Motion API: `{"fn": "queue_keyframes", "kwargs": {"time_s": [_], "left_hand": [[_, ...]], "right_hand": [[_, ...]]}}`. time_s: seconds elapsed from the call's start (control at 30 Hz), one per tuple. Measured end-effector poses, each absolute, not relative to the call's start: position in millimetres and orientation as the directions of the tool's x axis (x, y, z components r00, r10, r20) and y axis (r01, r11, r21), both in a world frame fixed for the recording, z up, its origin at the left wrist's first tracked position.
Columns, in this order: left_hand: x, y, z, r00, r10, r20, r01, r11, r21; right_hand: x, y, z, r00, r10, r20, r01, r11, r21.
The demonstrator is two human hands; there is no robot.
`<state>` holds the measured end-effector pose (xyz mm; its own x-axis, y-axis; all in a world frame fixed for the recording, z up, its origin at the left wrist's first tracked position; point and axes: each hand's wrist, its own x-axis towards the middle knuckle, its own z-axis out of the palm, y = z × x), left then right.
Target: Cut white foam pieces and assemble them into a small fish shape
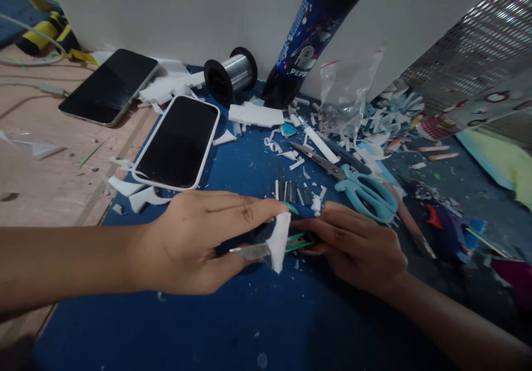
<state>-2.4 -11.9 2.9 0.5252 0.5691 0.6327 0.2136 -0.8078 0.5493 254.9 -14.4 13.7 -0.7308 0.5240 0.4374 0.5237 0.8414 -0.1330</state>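
Near the front middle of the blue work surface point(199, 326), my left hand point(195, 243) pinches a small white foam piece point(280, 240) between thumb and fingers. My right hand point(361, 246) is wrapped round a utility knife point(300, 242) with green on its body. Its blade point(251, 250) points left, across the foam piece, with the tip showing beyond it close to my left thumb. Whether the blade cuts into the foam or passes beside it, I cannot tell. Blue-handled scissors point(366, 193) lie just beyond my right hand. Most of the knife's handle is hidden by my fingers.
Two phones point(178, 143) point(110, 85) lie at the left. Behind stand a wire spool point(233, 74) and a Pepsi bottle point(310, 38). Foam scraps point(143, 193), a white-handled tool point(320, 143) and a clear plastic bag point(347, 96) lie about. A perforated metal panel point(469, 44) is at the right.
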Motion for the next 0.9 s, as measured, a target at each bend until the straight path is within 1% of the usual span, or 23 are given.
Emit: {"fn": "queue_keyframes", "kwargs": {"time_s": [0.1,0.17,0.3,0.4,0.5,0.67,0.9], "left_hand": [[-2.7,-11.7,2.9,0.514,0.587,0.626,0.220,-0.796,0.564],[-2.5,-11.5,1.9,0.511,0.584,0.631,0.231,-0.800,0.554],[-1.6,-10.8,-0.4,0.531,0.571,0.626,0.196,-0.802,0.564],[-1.3,-10.0,-1.5,0.542,0.576,0.612,0.206,-0.797,0.568],[-1.4,-9.4,-2.2,0.542,0.556,0.630,0.201,-0.814,0.545],[-0.2,-8.9,-2.6,0.529,0.550,0.646,0.164,-0.813,0.558],[0.7,-8.4,-0.3,0.520,0.582,0.625,0.164,-0.786,0.596]], "right_hand": [[254.8,-13.4,14.2,-0.724,0.535,0.437,0.518,0.839,-0.168],[254.3,-13.2,14.0,-0.717,0.543,0.438,0.516,0.835,-0.190],[252.4,-13.7,12.1,-0.714,0.556,0.425,0.518,0.828,-0.214],[251.3,-14.0,10.4,-0.713,0.564,0.417,0.518,0.824,-0.230],[251.1,-14.1,9.4,-0.710,0.569,0.415,0.524,0.821,-0.228],[250.8,-14.0,9.5,-0.720,0.562,0.407,0.527,0.825,-0.207],[250.7,-14.9,2.8,-0.694,0.547,0.468,0.489,0.835,-0.252]]}}
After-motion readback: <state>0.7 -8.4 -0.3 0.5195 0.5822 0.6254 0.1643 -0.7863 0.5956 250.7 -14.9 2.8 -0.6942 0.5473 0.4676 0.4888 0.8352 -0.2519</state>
